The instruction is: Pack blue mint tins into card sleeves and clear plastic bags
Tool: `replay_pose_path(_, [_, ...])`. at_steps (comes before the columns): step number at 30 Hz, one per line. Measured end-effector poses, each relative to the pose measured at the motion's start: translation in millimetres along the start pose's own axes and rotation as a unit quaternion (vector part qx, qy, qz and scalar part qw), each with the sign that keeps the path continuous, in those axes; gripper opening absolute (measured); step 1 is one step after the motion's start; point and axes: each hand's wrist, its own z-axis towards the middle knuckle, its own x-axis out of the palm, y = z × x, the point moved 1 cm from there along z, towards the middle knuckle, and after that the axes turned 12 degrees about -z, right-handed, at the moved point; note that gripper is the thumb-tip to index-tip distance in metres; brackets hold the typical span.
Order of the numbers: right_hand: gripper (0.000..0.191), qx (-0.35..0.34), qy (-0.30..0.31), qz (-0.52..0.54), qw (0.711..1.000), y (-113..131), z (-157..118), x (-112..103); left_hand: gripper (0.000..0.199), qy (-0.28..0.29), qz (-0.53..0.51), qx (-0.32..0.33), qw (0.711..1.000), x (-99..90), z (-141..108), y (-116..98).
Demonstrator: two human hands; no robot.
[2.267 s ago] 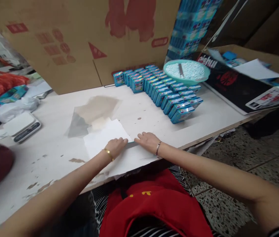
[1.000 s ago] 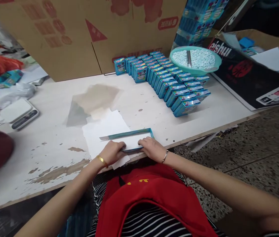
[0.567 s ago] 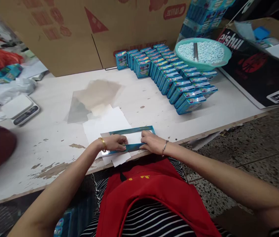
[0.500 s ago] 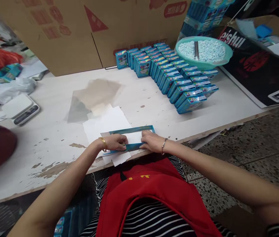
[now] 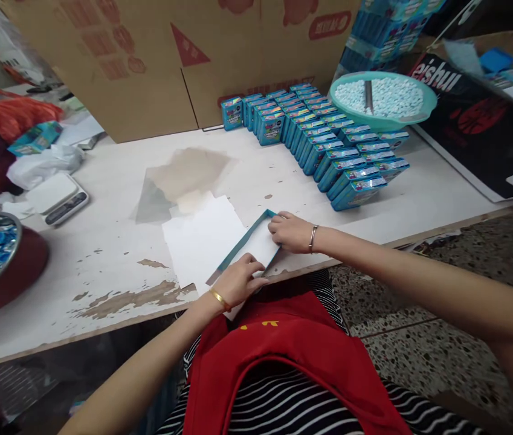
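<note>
A shallow open cardboard box [image 5: 248, 238], blue-walled and white inside, lies at a slant near the table's front edge. My left hand [image 5: 238, 279], with a gold bracelet, grips its near wall, the thumb outside and the fingers bent over the rim. At the far right end, my right hand [image 5: 293, 232] has its fingers closed over the corner; the fingertips are partly hidden inside. White paper sheets [image 5: 199, 232] lie on the table to the left of the box, partly beneath it.
Rows of small blue boxes [image 5: 315, 148] stand at the back right. Behind them is a green basin [image 5: 429, 104] of pale candies. A large carton [image 5: 147, 72] rises at the back. On the left are a white scale [image 5: 59, 196] and a red pot [image 5: 34, 254] of blue-wrapped pieces.
The cardboard box has turned, its right end swinging away from me and its left end coming nearer. My right hand has moved up with its end, my left hand nearer and rightward.
</note>
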Motion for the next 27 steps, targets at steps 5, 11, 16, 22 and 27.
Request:
replay_pose_path(5, [0.048,0.028,-0.166,0.008,0.986,34.7,-34.0,-8.6,0.04,-0.05,0.201,0.109,0.972,-45.1,-5.1,0.2])
replay_pose_path(11, [0.043,0.1,-0.242,0.106,0.959,115.5,-45.1,19.7,0.047,0.134,0.26,0.2,0.935,-69.0,-30.0,42.8])
replay_pose_path(16, [0.034,0.122,-0.271,0.19,0.936,110.5,-44.8,31.6,0.019,0.13,0.241,0.264,0.925,-45.8,-20.6,39.4])
replay_pose_path(22, [0.02,0.133,-0.344,0.201,0.907,86.9,-46.6,49.4,0.029,0.012,0.227,0.232,0.946,-3.3,-3.1,10.2])
replay_pose_path(27, [0.04,0.047,-0.351,0.145,0.924,73.1,-57.9,73.3,0.028,-0.029,0.17,0.173,0.97,21.5,5.8,4.1])
